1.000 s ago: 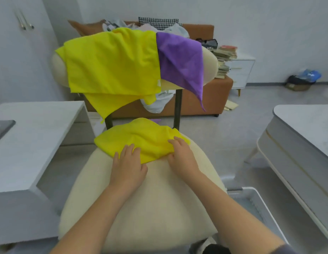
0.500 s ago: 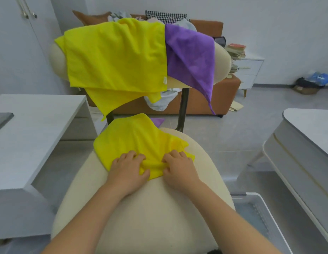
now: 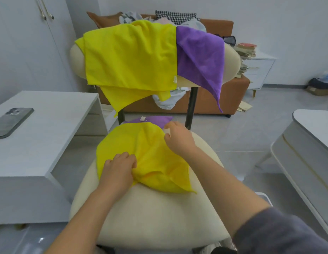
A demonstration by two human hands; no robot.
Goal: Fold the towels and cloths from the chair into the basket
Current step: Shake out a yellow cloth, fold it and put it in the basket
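Three yellow cloths show: one crumpled yellow microfibre cloth [image 3: 150, 158] on the cream padded chair seat [image 3: 150, 217], and two draped over the far backrest [image 3: 231, 65], a large yellow cloth [image 3: 130, 57] above a lower yellow cloth [image 3: 123, 97]. Two purple ones: a draped purple cloth [image 3: 201, 57] to the right, and a flat purple cloth [image 3: 150, 119] with a small white tag, writing unreadable, at the seat's far edge. The left hand [image 3: 119, 167] bunches the seat cloth's near edge; the right hand [image 3: 178, 138] pinches its far corner. One grey phone [image 3: 11, 121] lies on the left white surface [image 3: 49, 134].
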